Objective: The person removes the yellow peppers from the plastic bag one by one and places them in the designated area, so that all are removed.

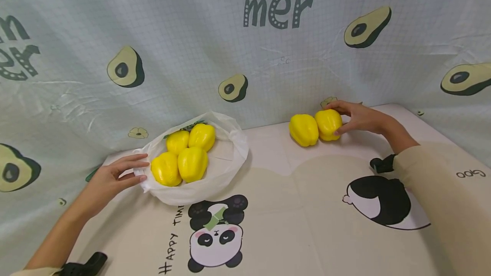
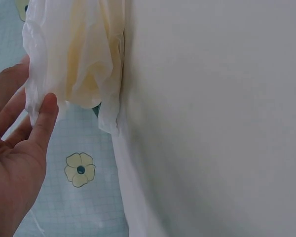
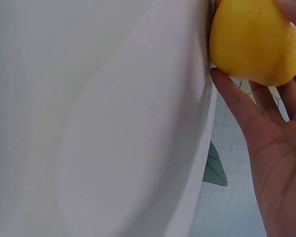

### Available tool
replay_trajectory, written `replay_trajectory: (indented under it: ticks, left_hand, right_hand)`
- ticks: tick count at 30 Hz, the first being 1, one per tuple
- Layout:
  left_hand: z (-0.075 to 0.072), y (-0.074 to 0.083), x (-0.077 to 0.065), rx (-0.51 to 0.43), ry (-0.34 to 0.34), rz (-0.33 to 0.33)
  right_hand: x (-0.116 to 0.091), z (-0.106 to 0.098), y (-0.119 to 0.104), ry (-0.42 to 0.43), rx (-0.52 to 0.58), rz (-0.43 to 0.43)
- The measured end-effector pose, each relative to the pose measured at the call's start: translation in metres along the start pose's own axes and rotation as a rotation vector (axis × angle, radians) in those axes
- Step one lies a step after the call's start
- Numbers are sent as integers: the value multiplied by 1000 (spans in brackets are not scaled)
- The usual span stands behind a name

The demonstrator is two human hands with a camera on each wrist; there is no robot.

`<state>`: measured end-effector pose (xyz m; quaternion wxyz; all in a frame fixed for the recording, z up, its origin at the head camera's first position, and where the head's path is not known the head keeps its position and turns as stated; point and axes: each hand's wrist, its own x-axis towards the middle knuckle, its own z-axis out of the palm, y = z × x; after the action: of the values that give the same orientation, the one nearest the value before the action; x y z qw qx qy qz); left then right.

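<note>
Several yellow bell peppers (image 1: 193, 164) sit inside a white plastic bag (image 1: 234, 167) with its mouth spread wide, at the left of the table in the head view. My left hand (image 1: 119, 173) rests at the bag's left rim with fingers extended and spread, touching the thin plastic; the left wrist view shows the hand (image 2: 19, 148) against the bag's side (image 2: 89, 59). At the far right edge, my right hand (image 1: 360, 117) holds a yellow bell pepper (image 1: 328, 125), fingers over its back and thumb at its front. Beside that one stands another yellow bell pepper (image 1: 304, 130).
A pale tablecloth (image 1: 287, 233) with a printed panda covers the table. Behind it hangs a light curtain (image 1: 184, 46) printed with avocados, meeting the table's far edge close behind the peppers. Black wrist straps (image 1: 82, 265) show on the arms.
</note>
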<state>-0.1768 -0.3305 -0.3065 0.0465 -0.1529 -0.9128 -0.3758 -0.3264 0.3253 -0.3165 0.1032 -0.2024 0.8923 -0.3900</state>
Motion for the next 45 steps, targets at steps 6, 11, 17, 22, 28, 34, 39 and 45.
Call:
replay_trajectory:
  ticks: [6,11,17,22,28,34,39,45]
  left_hand:
    - [1,-1,2,0,-2,3]
    - [0,-1,3,-4,1,14]
    - [-1,0,5,3,6,22]
    - [-2,0,5,-20,2,39]
    - [-2,0,4,-23,4,41]
    - [-2,1,1,-14,-1,8]
    - [-2,1,0,-20,5,28]
    - [-3,2,2,-2,15,45]
  right_hand:
    - [1,0,-3,-1,-13,8]
    - [2,0,-6,1,-21,13]
    - [3,1,-6,7,-15,15]
    - [4,2,-5,2,-2,13]
    - [5,5,-6,-13,-8,-6]
    - [4,9,-6,-39,-11,-25]
    - [1,8,-9,-64,-30,-23]
    - [0,4,-14,-71,-63,-22]
